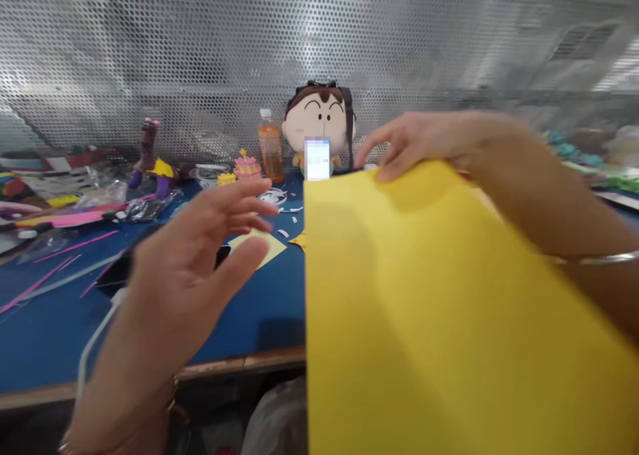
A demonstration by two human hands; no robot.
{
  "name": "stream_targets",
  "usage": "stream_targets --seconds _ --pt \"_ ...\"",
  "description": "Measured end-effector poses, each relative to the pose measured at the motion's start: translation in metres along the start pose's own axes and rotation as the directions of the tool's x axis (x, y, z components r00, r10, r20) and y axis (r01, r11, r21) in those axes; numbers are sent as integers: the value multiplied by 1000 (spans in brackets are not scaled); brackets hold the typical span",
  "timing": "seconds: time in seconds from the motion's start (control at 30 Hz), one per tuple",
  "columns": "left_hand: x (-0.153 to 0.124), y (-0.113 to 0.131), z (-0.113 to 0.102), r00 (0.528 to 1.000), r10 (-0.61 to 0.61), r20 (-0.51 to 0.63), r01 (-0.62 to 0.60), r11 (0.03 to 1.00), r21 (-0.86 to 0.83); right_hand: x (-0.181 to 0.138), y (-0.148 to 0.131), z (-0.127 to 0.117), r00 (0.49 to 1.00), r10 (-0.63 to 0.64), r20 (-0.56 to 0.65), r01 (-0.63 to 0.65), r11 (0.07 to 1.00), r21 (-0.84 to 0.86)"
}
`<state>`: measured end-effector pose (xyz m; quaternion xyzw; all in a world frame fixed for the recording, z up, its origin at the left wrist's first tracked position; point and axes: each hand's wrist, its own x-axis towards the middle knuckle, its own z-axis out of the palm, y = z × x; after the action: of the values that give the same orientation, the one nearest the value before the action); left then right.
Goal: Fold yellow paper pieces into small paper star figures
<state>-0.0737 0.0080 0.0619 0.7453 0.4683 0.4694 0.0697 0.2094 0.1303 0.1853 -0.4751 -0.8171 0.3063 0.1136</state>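
Note:
A large yellow sheet (439,295), which looks like paper or thin foam, hangs in front of me and fills the lower right. My right hand (409,146) pinches it at the top edge, thumb on the near face. To the left of the sheet, my left hand (204,242) is raised over the table edge, fingers apart, holding nothing. Beyond its fingertips a small pale yellow square (272,247) lies on the blue table (269,295). A small yellow piece (298,241) is partly hidden behind the sheet.
A plush doll (319,116) with a lit phone (317,159) before it stands against the perforated metal panel (200,36). Beside it are an orange drink bottle (271,148) and a pink cake-shaped craft (247,166). Craft pieces and pink strips (74,247) litter the left side.

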Motion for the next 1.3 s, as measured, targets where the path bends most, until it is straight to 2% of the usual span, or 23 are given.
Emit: stream_targets --seconds 0.1,0.2,0.3,0.43,0.6,0.7,0.87,1.03,1.3 --pt "42 8 25 989 -29 143 19 997 73 43 -4 39 983 -147 108 145 989 30" --pt "51 2 44 942 -69 328 34 993 109 64 -3 75 951 -281 132 273 959 75" --pt "52 -4 54 913 -95 398 52 992 118 64 -2 90 925 -352 145 337 934 120" --pt "56 -6 57 897 -138 420 80 985 154 49 8 83 930 -329 166 310 942 129" --pt "62 -8 60 870 -149 470 67 980 187 31 33 67 917 -271 291 233 959 162" --pt "65 -10 60 852 -155 501 63 979 196 27 44 66 913 -254 319 207 963 173" --pt "70 -10 59 822 -142 551 40 980 193 26 48 72 919 -284 272 248 955 161" --pt "75 1 64 796 -80 600 26 995 98 26 39 79 918 -329 222 329 944 39" --pt "78 5 73 825 -14 565 16 1000 0 13 28 85 908 -381 176 404 907 -119"
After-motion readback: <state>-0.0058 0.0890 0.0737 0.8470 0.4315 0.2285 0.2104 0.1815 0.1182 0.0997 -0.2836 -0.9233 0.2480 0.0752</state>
